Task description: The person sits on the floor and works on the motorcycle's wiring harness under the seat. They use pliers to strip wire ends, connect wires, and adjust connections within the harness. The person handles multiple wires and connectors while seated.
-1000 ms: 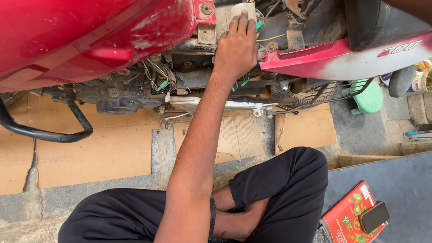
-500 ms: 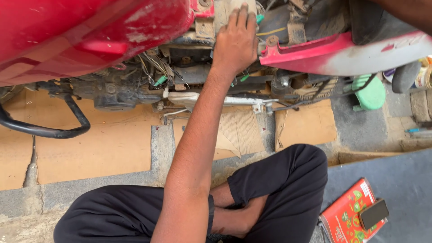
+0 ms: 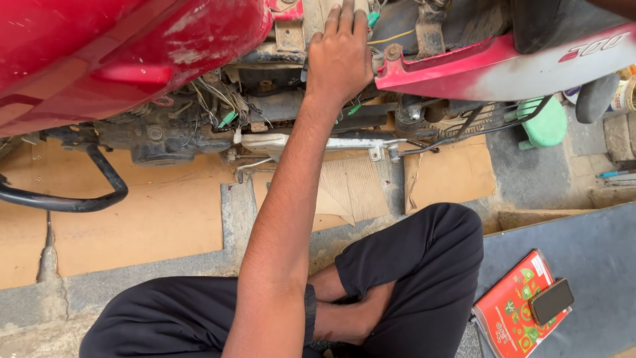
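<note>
The right hand (image 3: 340, 56) is reaching far into the red scooter's (image 3: 132, 53) exposed frame, fingers together and pressing flat on a pale part (image 3: 311, 16) at the top edge; left hand unseen.

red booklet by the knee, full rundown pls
The red booklet lies flat on a grey mat, at the person's right, beside the black-trousered knee. Glossy-looking cover with green and white graphics, turned askew. A dark phone rests on its right corner. No hand touches it.
</note>
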